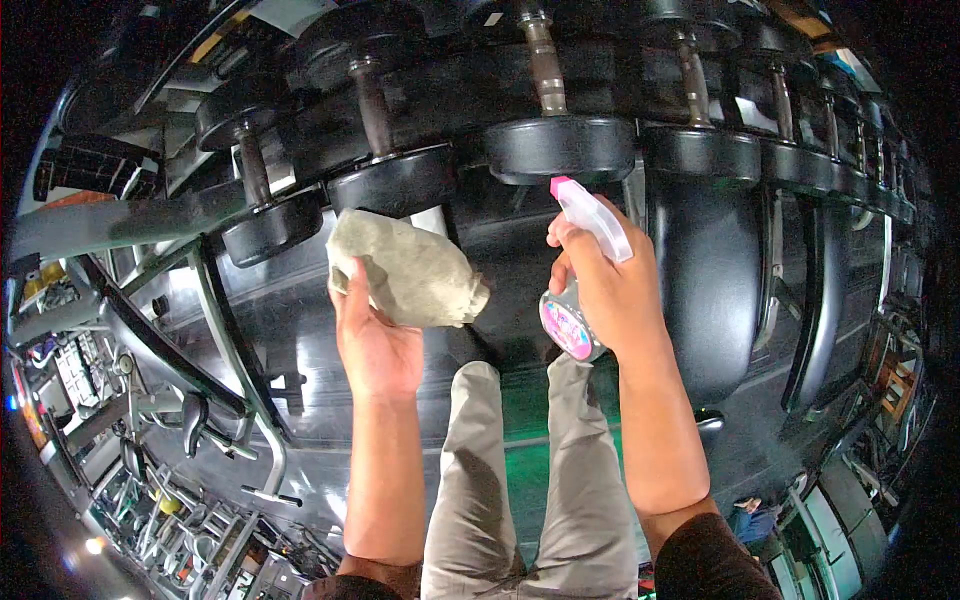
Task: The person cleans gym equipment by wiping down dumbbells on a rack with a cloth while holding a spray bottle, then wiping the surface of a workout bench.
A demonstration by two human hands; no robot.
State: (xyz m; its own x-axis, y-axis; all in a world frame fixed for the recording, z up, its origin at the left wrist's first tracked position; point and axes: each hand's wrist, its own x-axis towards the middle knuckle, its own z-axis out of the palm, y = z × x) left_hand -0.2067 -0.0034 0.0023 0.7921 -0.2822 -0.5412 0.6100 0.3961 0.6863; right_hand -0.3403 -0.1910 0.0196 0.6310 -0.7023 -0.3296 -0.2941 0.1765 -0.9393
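My left hand (375, 340) grips a folded, pale grey-green cloth (400, 265), its thumb pressed on the near side and its other fingers hidden beneath. In my right hand (610, 285) is a spray bottle (568, 325) with a white trigger head, a pink nozzle and a colourful label. My fingers wrap round its neck and trigger, and the nozzle points away from me. Just beyond the nozzle is the round black end of a dumbbell (560, 148). Another dumbbell (390, 178) lies past the cloth, which seems close to it; whether they touch I cannot tell.
A row of black dumbbells with metal handles (694, 85) runs across the rack ahead. To the right stands a padded black bench (705, 290). Metal-framed gym machines (235, 340) fill the left side. A person (745, 520) shows in part at lower right.
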